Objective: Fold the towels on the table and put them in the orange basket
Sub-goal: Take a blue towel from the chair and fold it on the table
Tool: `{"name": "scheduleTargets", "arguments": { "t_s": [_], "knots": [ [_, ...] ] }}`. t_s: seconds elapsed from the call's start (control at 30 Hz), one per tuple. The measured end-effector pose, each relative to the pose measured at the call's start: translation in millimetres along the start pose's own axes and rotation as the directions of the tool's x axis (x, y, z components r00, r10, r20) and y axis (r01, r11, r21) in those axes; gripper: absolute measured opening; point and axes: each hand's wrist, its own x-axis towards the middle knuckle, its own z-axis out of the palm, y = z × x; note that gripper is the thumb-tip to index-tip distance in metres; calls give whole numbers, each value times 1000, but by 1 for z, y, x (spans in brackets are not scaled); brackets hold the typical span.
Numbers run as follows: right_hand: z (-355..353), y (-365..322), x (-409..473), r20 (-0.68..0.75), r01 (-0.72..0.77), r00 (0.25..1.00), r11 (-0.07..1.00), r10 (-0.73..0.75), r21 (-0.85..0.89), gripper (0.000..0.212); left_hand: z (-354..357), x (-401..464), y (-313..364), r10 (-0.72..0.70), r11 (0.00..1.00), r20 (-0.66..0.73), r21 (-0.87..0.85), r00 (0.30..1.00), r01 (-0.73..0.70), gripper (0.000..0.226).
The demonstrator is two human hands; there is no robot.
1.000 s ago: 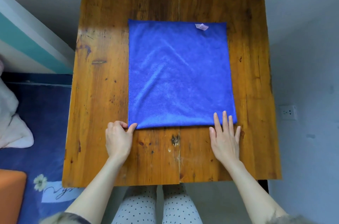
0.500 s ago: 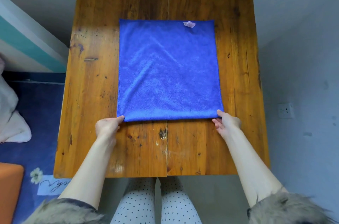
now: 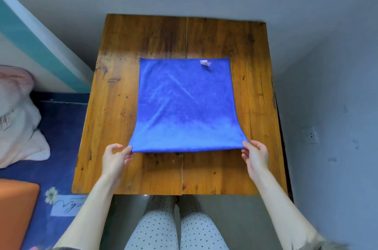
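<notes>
A blue towel [image 3: 185,104] with a small pale label near its far right corner lies on the wooden table [image 3: 114,118]. Its near edge is raised off the wood. My left hand [image 3: 115,157] pinches the near left corner and my right hand [image 3: 254,154] pinches the near right corner. An orange basket [image 3: 14,210] shows partly at the bottom left, on the floor beside the table.
A pink and white cloth bundle [image 3: 18,118] lies on the blue floor mat [image 3: 59,147] to the left. Grey walls close in behind and right of the table, with a wall socket [image 3: 310,135] on the right. My knees sit under the near edge.
Both hands went from resting at the towel's near edge to pinching its near corners, and the near edge has lifted off the table. The view has tilted back.
</notes>
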Motion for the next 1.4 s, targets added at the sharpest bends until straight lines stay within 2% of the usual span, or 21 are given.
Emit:
{"name": "scheduleTargets", "arguments": {
  "t_s": [0.1,0.17,0.33,0.47,0.5,0.63,0.73,0.83,0.97,1.17,1.23,1.33,1.4],
  "knots": [
    [-16,-5,-23,113,259,963,952,-243,-161,20,-12,-18,8,241,954,118,155,963,-258,7],
    [-24,-10,-28,206,357,926,912,-317,-201,15,-18,-22,16,321,904,206,224,924,-364,8],
    [-37,-23,-33,354,439,879,832,-319,-339,25,-27,-28,31,370,802,366,339,854,-492,17],
    [-41,-23,-35,394,571,820,641,-415,-513,23,-29,-34,26,441,729,309,423,842,-538,16],
    [-42,-23,-34,380,576,817,640,-434,-509,18,-29,-35,26,454,723,299,427,839,-543,13],
    [-50,-28,-33,292,502,862,775,-414,-385,6,-36,-38,21,385,721,339,470,858,-509,3],
    [-56,-27,-29,315,442,888,809,-335,-386,6,-41,-38,18,294,730,369,509,882,-456,10],
    [-55,-29,-26,339,402,899,834,-279,-379,7,-42,-36,23,286,797,370,421,884,-434,11],
    [-42,-47,-26,349,414,886,861,-306,-297,12,-34,-28,45,330,859,344,278,879,-431,13],
    [6,-87,3,281,438,886,863,-368,-253,12,-4,14,85,448,836,260,217,855,-504,10],
    [24,-100,16,266,452,884,850,-385,-271,13,10,31,102,473,825,270,198,839,-529,4],
    [50,-116,39,220,434,897,860,-384,-268,12,34,58,126,512,801,275,190,814,-568,12],
    [65,-121,57,193,420,906,865,-378,-275,12,48,79,135,519,791,265,212,813,-574,9]
  ]
}}
